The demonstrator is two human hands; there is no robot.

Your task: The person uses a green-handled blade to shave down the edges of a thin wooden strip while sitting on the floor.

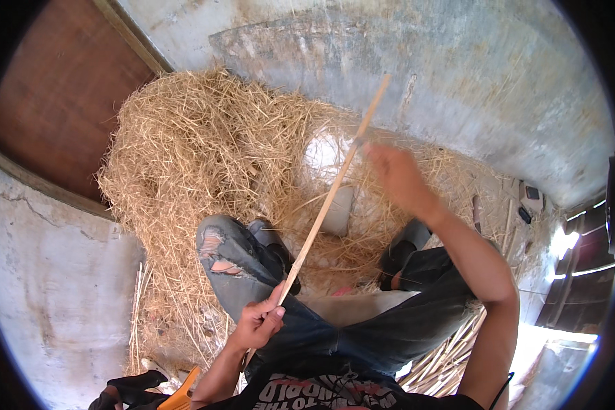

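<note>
My left hand (258,326) is closed around the lower part of a long, thin, pale bamboo strip (326,205), thumb on top. The strip slants up and to the right, away from my body, and its far end is free in front of the wall. My right hand (402,179) is closed beside the strip's upper half, somewhat smeared by motion. A small grey edge, perhaps a blade, shows between its fingers and the strip; the rest of what it holds is hidden.
A large heap of curly shavings (191,143) lies ahead to the left, against the grey wall (471,75). Several thin strips (451,348) lie by my right thigh. A grey block (338,210) rests between my feet. Small dark objects (525,215) sit at the far right.
</note>
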